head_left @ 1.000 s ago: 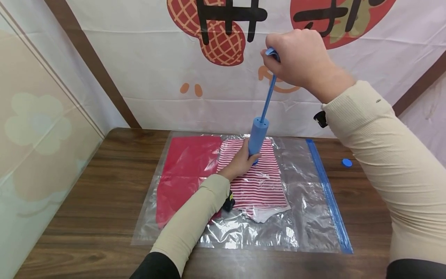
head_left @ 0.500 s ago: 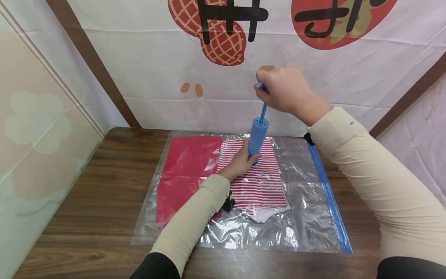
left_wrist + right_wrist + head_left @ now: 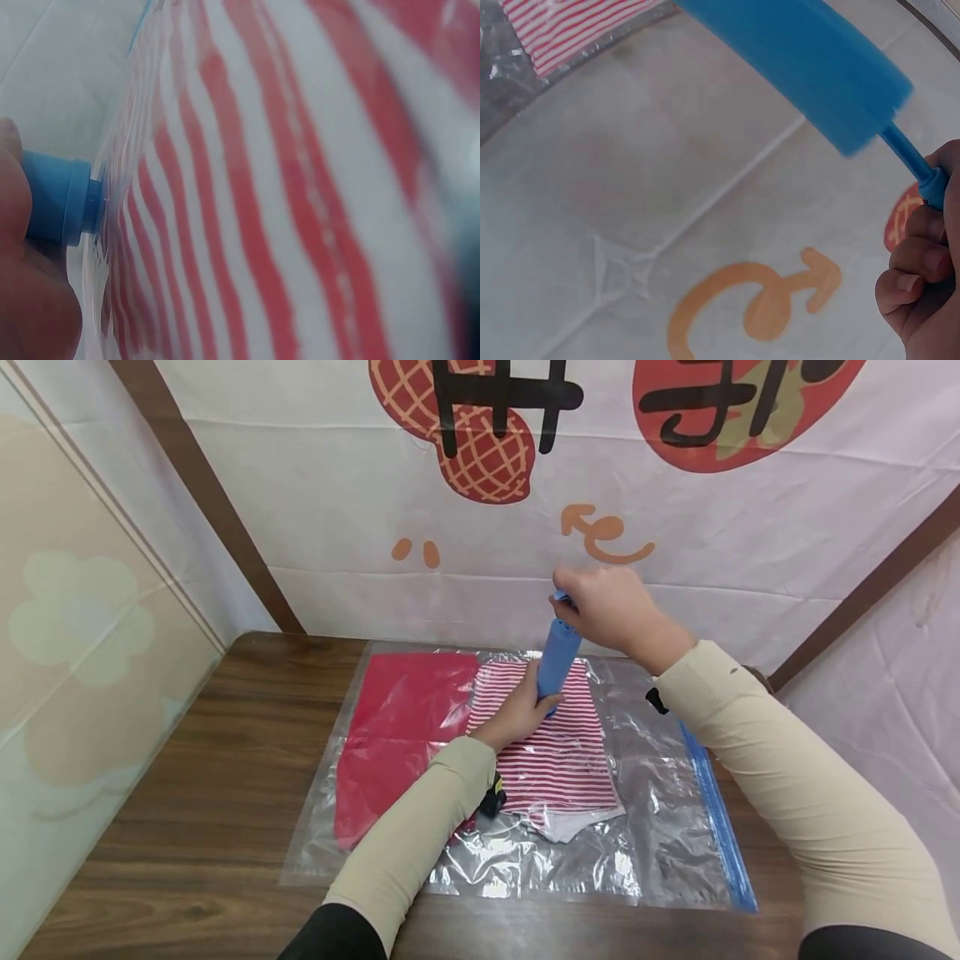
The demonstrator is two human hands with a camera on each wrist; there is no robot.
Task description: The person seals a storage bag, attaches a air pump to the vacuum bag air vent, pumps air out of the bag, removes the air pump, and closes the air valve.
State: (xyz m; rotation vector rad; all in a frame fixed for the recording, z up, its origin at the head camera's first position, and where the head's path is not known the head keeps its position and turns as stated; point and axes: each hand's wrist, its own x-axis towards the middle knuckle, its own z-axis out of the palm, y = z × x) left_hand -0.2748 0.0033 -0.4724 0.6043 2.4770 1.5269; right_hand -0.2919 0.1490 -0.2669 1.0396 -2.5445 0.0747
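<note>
One blue hand pump (image 3: 559, 660) stands over the striped cloth (image 3: 558, 777), its upper end leaning slightly to the right in the head view; the left wrist view shows its narrow nozzle (image 3: 91, 206) against the clear film over the stripes. Left hand (image 3: 519, 714): grasping the pump low on the barrel, close above the bag, fingers on one side and thumb on the other. Right hand (image 3: 611, 610): clenched around the handle at the pump's top, knuckles up, just above the barrel; in the right wrist view a short length of rod (image 3: 906, 152) shows between barrel and fist, with the fingers curled. The pump therefore lies between the two hands, right above left. Left arm reaches from the bottom edge up and to the right, nearly straight, passing over the red cloth (image 3: 408, 727). Right arm enters at lower right, bent, forearm slanting up and leftward over part of the blue zip strip (image 3: 718, 818). Both cloths lie side by side, flat, inside the clear plastic bag (image 3: 645, 868), red to the left, striped to the right. Bag rests on a brown wood-grain table (image 3: 187, 793); behind it hangs a white printed backdrop (image 3: 465, 602).
</note>
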